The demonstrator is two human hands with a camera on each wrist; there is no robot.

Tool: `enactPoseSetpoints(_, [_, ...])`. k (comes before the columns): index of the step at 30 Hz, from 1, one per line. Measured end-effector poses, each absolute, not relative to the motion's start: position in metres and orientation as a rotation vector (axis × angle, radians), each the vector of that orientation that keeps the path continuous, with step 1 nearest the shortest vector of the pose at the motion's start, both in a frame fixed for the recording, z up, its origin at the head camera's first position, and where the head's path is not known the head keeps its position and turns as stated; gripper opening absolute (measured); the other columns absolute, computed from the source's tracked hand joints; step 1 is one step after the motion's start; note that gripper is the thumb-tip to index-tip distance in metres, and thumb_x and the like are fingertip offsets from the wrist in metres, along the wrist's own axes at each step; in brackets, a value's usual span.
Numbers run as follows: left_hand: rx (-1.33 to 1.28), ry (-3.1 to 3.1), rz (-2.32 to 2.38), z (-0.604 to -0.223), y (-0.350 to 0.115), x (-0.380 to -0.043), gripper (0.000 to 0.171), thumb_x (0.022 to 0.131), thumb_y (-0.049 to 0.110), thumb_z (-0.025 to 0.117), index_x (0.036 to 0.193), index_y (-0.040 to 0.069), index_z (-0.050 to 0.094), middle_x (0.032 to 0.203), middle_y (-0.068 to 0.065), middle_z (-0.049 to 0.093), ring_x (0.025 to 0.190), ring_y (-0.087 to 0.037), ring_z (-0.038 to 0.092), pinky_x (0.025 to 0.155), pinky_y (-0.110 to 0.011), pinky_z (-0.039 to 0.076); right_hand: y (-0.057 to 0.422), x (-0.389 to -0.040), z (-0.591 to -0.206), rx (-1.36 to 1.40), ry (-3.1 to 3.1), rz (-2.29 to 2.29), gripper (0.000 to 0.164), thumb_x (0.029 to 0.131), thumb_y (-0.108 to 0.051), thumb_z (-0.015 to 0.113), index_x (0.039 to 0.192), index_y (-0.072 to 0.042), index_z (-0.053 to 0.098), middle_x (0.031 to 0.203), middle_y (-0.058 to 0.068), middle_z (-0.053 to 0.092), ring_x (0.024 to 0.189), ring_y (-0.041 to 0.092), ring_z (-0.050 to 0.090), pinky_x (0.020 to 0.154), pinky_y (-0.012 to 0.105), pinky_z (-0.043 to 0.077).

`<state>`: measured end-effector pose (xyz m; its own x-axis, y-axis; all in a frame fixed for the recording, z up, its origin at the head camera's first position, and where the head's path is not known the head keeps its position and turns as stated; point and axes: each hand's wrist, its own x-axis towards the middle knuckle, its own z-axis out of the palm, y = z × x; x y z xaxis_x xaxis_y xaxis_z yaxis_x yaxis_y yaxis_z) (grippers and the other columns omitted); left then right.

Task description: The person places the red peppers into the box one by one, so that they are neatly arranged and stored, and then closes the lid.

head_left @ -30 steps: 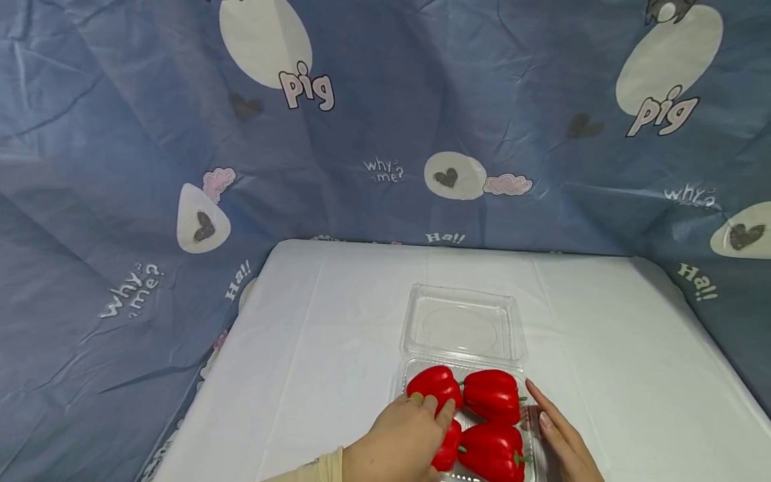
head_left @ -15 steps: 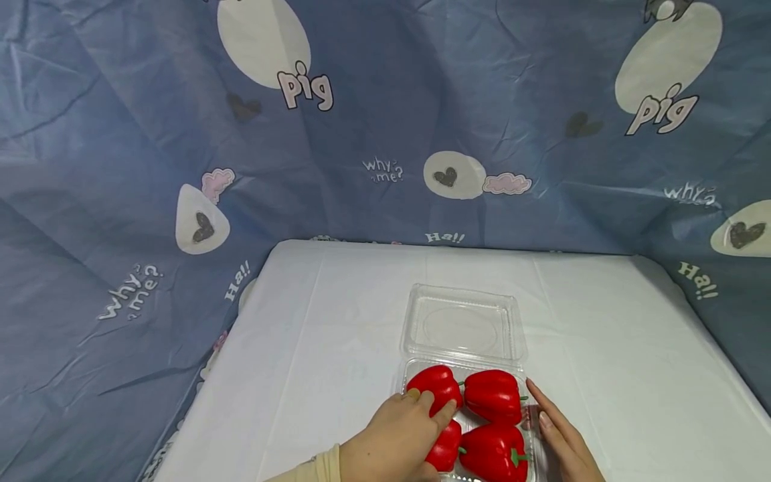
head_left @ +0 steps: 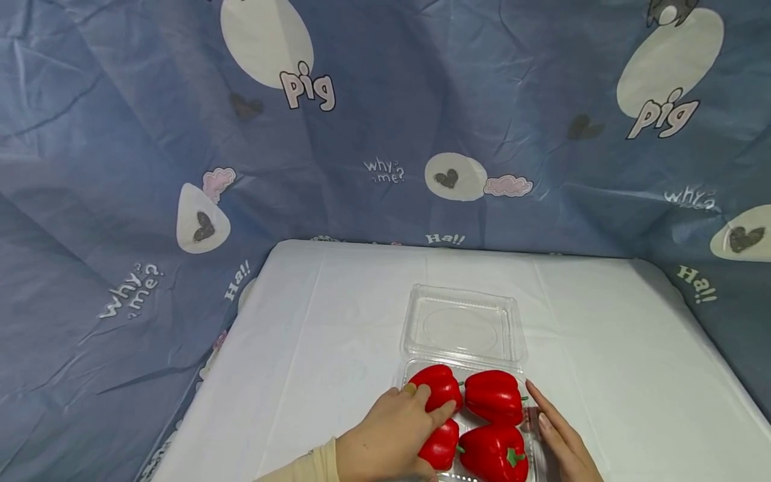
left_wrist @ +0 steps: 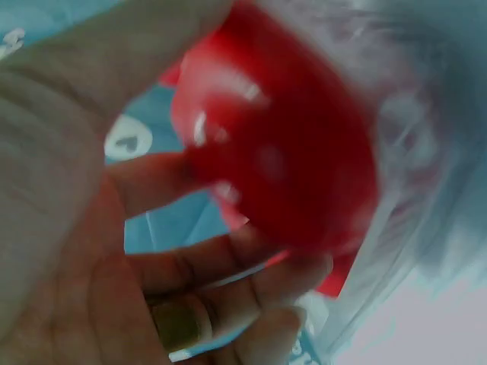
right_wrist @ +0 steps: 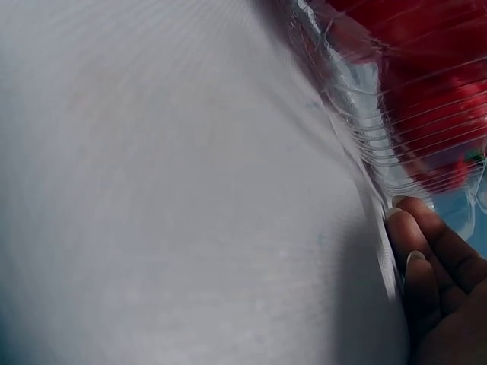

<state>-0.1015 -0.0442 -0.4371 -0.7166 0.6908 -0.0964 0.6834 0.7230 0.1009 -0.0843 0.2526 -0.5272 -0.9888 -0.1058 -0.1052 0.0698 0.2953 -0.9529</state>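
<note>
A clear plastic clamshell box point(head_left: 476, 365) lies open with several red bell peppers in two rows. My left hand point(head_left: 391, 428) reaches over its left side, thumb and fingers around the near-left bell pepper point(head_left: 442, 445). In the left wrist view that bell pepper point(left_wrist: 281, 137) sits between thumb and fingers. The left fingers also overlap the far-left bell pepper point(head_left: 442, 387). On the right lie the far-right bell pepper point(head_left: 494, 396) and the near-right bell pepper point(head_left: 490, 452), its green stem showing. My right hand point(head_left: 563, 432) rests extended fingers against the ribbed box wall point(right_wrist: 369, 144).
The transparent lid point(head_left: 460, 327) is folded back flat behind the box. A white cloth point(head_left: 337, 335) covers the table. A blue printed fabric point(head_left: 361, 134) hangs behind and along the sides.
My left hand has shifted slightly left, and the near-left bell pepper has moved left with it. The near-right bell pepper has turned, its stem facing more forward. The right hand stays in place.
</note>
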Motion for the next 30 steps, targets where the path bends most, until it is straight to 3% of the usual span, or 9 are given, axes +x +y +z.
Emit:
enactPoseSetpoints(6, [1.056,2.853,0.409,-0.421,-0.063,-0.134,0.091,0.070,0.079,0.068,0.138,0.020,0.059,0.103,0.000,0.060,0.083,-0.013,0.055,0.064,-0.025,0.048,0.252,-0.084,-0.526,-0.038,2.405,-1.782,0.048,0.108,-0.025,0.032,0.154,-0.012,0.034,0.113,0.014,0.063,0.098,0.022,0.061,0.080,0.038,0.049])
enactPoseSetpoints(11, [0.862,2.950,0.556,-0.415,-0.078,-0.175,0.087,0.080,0.079,0.056,0.143,0.019,0.055,0.119,-0.006,0.060,0.100,-0.020,0.059,0.079,-0.036,0.053,0.252,-0.085,-0.526,-0.048,2.394,-1.789,0.048,0.108,-0.025,0.032,0.155,-0.013,0.033,0.113,0.015,0.063,0.098,0.023,0.061,0.080,0.031,0.049])
enactPoseSetpoints(17, [0.690,2.900,0.648,-0.439,-0.082,-0.217,0.078,0.092,0.072,0.043,0.147,0.018,0.049,0.134,-0.013,0.057,0.118,-0.031,0.057,0.090,-0.052,0.051,0.254,-0.085,-0.527,-0.045,2.391,-1.791,0.048,0.108,-0.025,0.033,0.155,-0.014,0.033,0.116,0.014,0.063,0.099,0.021,0.062,0.081,0.027,0.049])
enactPoseSetpoints(22, [0.672,2.834,0.690,-0.456,-0.078,-0.234,0.073,0.096,0.068,0.040,0.148,0.017,0.048,0.134,-0.013,0.058,0.121,-0.027,0.056,0.095,-0.049,0.049,0.257,-0.086,-0.524,-0.060,2.414,-1.758,0.047,0.108,-0.024,0.034,0.155,-0.014,0.034,0.119,0.010,0.065,0.102,0.017,0.062,0.083,0.026,0.048])
enactPoseSetpoints(30, [0.701,2.788,0.742,-0.462,-0.073,-0.246,0.070,0.098,0.064,0.040,0.147,0.015,0.048,0.132,-0.012,0.061,0.122,-0.025,0.056,0.100,-0.046,0.046,0.268,-0.106,-0.510,-0.135,2.594,-1.684,0.046,0.110,-0.024,0.033,0.154,-0.013,0.036,0.115,0.017,0.057,0.092,0.019,0.061,0.071,0.030,0.054])
